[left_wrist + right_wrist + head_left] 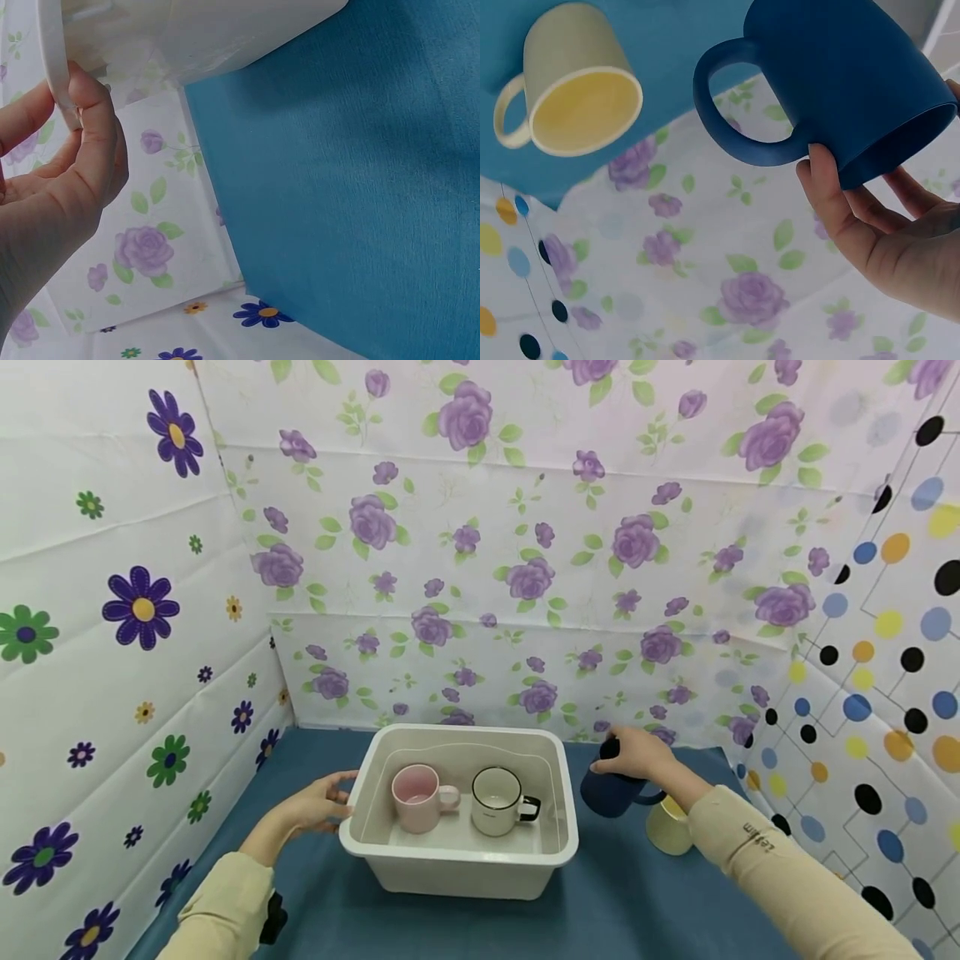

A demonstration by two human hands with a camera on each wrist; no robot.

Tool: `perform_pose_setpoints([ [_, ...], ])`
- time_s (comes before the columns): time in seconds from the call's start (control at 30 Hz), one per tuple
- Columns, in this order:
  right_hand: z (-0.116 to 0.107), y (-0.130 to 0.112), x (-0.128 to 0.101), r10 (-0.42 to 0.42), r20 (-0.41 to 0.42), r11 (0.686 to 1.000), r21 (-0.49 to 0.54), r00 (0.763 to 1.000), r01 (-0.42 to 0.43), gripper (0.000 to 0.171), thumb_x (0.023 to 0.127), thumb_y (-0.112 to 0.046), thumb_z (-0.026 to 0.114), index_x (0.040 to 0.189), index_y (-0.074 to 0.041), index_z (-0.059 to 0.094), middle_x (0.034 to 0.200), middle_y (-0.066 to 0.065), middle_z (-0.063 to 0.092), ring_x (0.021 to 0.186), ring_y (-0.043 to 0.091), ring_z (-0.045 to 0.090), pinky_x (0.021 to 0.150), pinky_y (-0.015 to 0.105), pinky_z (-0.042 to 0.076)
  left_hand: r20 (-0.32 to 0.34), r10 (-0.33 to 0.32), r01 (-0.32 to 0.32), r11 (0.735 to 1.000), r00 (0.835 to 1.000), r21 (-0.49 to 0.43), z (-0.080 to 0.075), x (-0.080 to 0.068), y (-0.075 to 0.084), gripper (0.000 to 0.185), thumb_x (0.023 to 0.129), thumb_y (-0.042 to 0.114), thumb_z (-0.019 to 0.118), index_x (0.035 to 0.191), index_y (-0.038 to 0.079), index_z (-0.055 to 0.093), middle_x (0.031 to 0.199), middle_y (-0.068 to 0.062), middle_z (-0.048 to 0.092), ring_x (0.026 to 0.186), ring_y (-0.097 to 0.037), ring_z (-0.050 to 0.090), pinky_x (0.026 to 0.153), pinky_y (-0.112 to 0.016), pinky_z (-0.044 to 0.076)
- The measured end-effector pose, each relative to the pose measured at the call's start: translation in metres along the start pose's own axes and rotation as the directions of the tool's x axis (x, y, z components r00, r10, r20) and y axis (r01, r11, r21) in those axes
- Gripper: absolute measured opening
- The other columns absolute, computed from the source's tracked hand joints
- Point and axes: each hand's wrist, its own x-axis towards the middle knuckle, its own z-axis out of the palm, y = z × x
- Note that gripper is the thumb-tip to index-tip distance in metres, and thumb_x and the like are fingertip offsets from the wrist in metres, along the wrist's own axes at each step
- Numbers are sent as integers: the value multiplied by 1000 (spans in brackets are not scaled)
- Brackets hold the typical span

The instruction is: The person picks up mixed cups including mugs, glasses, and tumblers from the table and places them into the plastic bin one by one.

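Observation:
My right hand grips a dark blue mug by its rim, just right of the white plastic bin. In the right wrist view the mug's handle juts away from the fingers. At the bin's left side, my left hand pinches the rim, thumb on one face and fingers on the other, as the left wrist view shows. Inside the bin stand a pink mug on the left and a white mug with a black rim and black handle on the right.
A cream mug with a yellow inside stands on the blue tablecloth, partly behind the right wrist. Flowered sheets close off the back and left, and a dotted sheet hangs on the right.

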Motion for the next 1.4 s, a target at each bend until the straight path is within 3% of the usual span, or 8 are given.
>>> perform_pose_setpoints([
  [0.5,-30,-20,-18,-144,24,989,-37,989,144,58,77,-43,72,115,0,59,102,17,64,83,28,61,69,43,51,-2,14,-14,1000,1000,-9,-1,-1,0,68,93,0,53,148,-2,13,110,-21,54,91,-21,58,71,-36,52],
  [0.8,-36,-29,-22,-162,30,983,-82,986,164,64,77,-44,71,121,0,56,109,19,63,87,31,62,72,45,52,1,12,-12,1000,1000,-12,-1,0,-1,68,92,-1,53,147,-3,14,108,-20,55,90,-21,58,72,-36,52],
  [1.13,-43,-45,-25,-195,58,974,-105,979,200,57,77,-43,72,116,-3,59,103,15,65,84,27,61,67,41,51,7,13,-13,1000,1000,-29,1,-2,-2,68,93,0,52,148,-2,12,109,-20,53,90,-20,58,71,-35,51],
  [1.4,-43,-61,-28,-271,55,950,-143,961,276,56,75,-43,73,113,-4,61,101,14,66,83,27,62,66,39,51,4,15,-15,1000,1000,-22,0,-1,-3,68,93,0,52,148,-1,12,112,-21,53,90,-20,58,69,-34,50],
])
